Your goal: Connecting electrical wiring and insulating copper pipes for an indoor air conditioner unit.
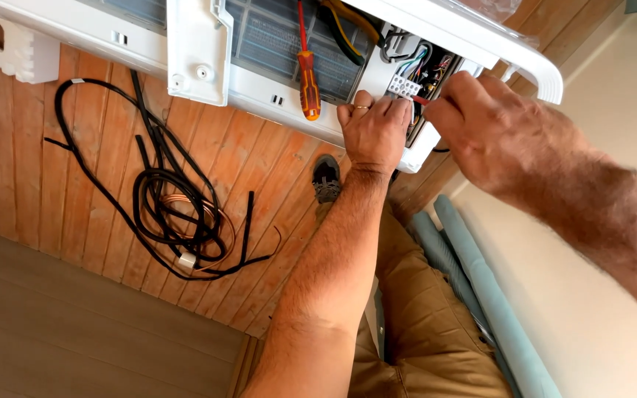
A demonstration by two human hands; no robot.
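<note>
- A bundle of black cables (167, 214), with a coil of copper tubing among them, lies on the wooden floor (31, 169) at the left.
- A red and yellow screwdriver (307, 74) rests on the white air-conditioner unit (274, 92) at the far centre.
- The left hand (374, 133) lies against the unit's near edge, fingers curled shut, fingertips just under the white terminal block (403, 86).
- The terminal block sits in the open wiring compartment at the unit's right end, coloured wires above it.
- The right hand (503, 136) pinches a thin red-tipped tool (420, 99) whose tip is touching the block.
- Pale blue tubes (481, 287) lie near right.
</note>
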